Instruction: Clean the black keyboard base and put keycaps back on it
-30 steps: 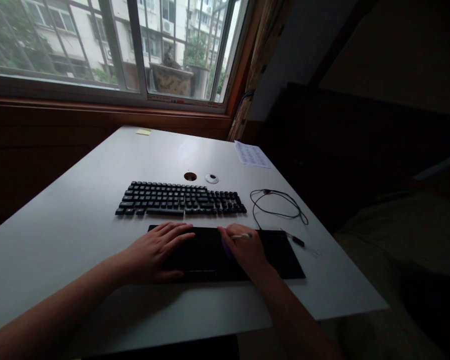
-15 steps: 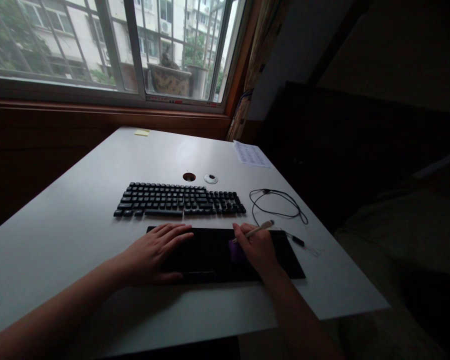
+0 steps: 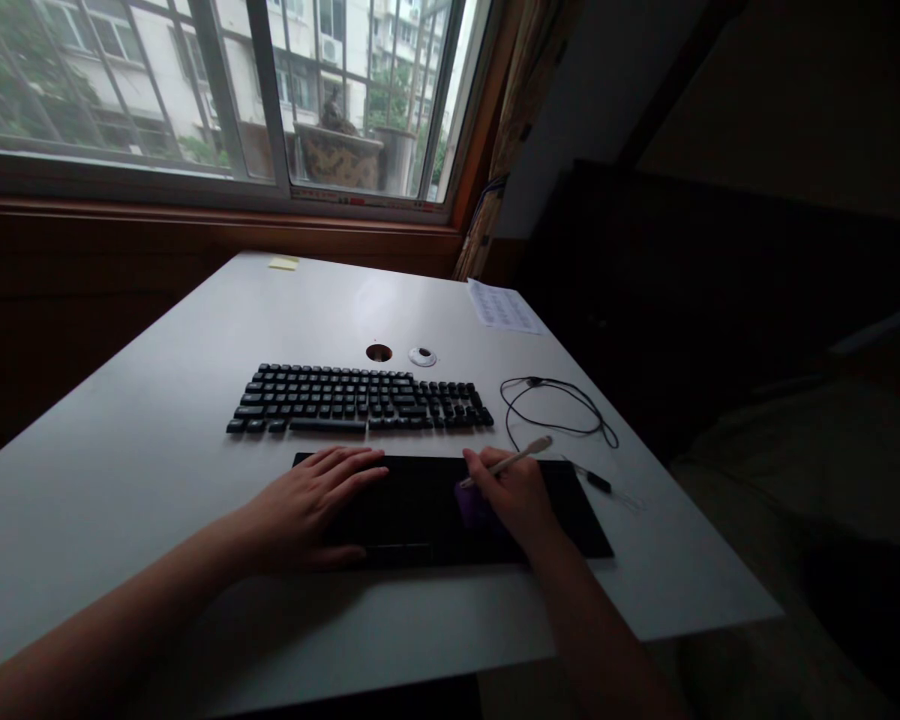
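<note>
A long black slab, which looks like a keyboard base [image 3: 416, 508], lies near the front of the white table. My left hand [image 3: 319, 505] rests flat on its left end with the fingers spread. Toward its right end, my right hand [image 3: 521, 498] pinches a pale slim stick [image 3: 529, 450] like a brush handle, slanting up to the right. The stick's lower end meets a small piece of purple cloth [image 3: 472, 508] on the slab, partly hidden under my right hand. Behind the slab, black keycaps [image 3: 330, 395] are laid out in keyboard rows, apart from it.
A coiled black cable [image 3: 559, 405] lies on the right, with a small black-handled tool [image 3: 598, 482] with wires beside the slab. Farther back are a cable hole [image 3: 379, 353], its white ring cover [image 3: 423, 356], a printed sheet [image 3: 504, 307] and yellow sticky notes [image 3: 283, 263].
The top of the pale stick has tipped slightly up and to the right, and my right fingertips have shifted a little to the left. My left hand stays in place.
</note>
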Demonstrator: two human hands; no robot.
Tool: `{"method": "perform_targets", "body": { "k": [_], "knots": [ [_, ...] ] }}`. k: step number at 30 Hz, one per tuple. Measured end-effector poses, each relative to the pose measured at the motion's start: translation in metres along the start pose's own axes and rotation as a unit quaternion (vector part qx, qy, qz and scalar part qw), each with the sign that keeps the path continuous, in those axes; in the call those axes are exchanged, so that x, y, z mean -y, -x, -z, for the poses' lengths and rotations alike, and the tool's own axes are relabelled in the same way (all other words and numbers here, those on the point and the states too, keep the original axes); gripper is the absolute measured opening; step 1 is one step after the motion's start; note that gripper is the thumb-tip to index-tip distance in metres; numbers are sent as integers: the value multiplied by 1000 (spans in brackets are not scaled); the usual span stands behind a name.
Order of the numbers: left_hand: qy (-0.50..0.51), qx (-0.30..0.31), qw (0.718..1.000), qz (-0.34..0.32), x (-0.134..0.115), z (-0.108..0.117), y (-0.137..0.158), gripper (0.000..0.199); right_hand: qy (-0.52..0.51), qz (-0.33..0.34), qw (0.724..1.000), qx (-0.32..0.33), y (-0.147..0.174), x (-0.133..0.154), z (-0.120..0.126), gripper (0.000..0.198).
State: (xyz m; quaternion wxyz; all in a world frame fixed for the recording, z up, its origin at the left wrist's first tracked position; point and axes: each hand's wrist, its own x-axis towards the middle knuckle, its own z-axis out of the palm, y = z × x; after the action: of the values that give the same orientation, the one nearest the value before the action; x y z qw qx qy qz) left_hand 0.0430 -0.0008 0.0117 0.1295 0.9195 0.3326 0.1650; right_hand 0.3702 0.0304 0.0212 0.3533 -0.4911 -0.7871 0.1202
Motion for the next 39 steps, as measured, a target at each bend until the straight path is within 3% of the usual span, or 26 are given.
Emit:
{"method": "perform_targets", "body": {
  "k": [5, 8, 16, 23, 30, 39],
  "knots": [
    [-2, -2, 1000, -6, 1, -1, 0, 87, 88, 83, 993, -10, 0, 6, -7, 51],
    [-6, -1, 1000, -6, 1, -2, 0, 87, 119, 100, 988, -13, -1, 9, -8, 53],
    [-7, -6, 1000, 0, 1, -3, 0, 90, 44, 12, 999, 23, -1, 2, -5, 56],
    [-7, -2, 1000, -3, 1, -1, 0, 88, 85, 49, 995, -10, -1, 8, -7, 57],
    [-8, 1, 1000, 5, 1, -2, 0, 91, 31, -8, 999, 22, -1, 2, -2, 54],
    [-2, -1, 1000, 3, 0, -1, 0, 89, -6, -10, 996, 93, -5, -3, 12, 49]
  ]
}}
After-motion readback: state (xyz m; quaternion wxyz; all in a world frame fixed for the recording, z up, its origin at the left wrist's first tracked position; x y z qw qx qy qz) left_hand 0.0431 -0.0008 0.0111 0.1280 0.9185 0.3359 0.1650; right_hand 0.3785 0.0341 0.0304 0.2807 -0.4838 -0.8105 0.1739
